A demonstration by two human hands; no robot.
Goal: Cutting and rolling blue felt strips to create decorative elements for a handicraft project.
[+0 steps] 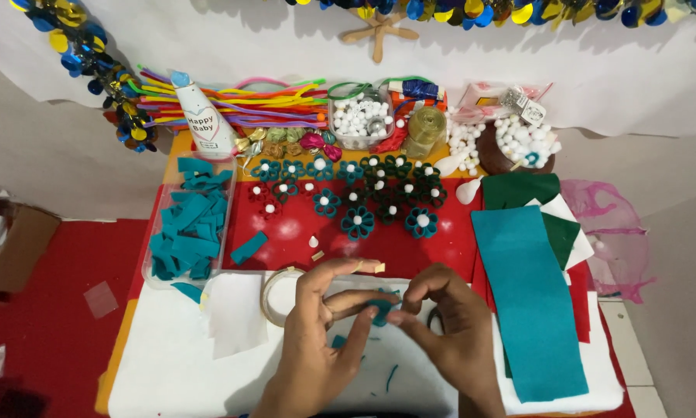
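**Reader:** Both hands sit closest to the camera, at the bottom of the frame. What are they doing?

**Describer:** The left hand (317,329) and the right hand (448,325) meet over a white sheet (170,371) on the table. Together they pinch a small teal felt piece (380,308) between fingertips and thumbs, so both hands are closed on it. It sits at the centre, just above the white sheet.

**Reader:** Which step does that look like?

**Describer:** Judging by the finished felt flowers (357,223) lying in rows on the red cloth (286,232) beyond, the piece seems to be mid-shaping, folded or curled into a petal form. The next move would call for a steady pinch so the fold does not spring open.

**Reader:** What else lies nearby?

**Describer:** A clear tray of teal felt strips (189,228) stands to the left, a long teal felt sheet (530,302) lies to the right, and a tub of white pom-poms (359,118) sits farther back beside coloured pipe cleaners (247,104).

**Reader:** Anything hard to make out?

**Describer:** The fingers cover most of the felt piece, so its exact shape is unclear. A roll of tape (274,290) is partly hidden behind the left hand, and both wrists are cut off by the frame's lower edge.
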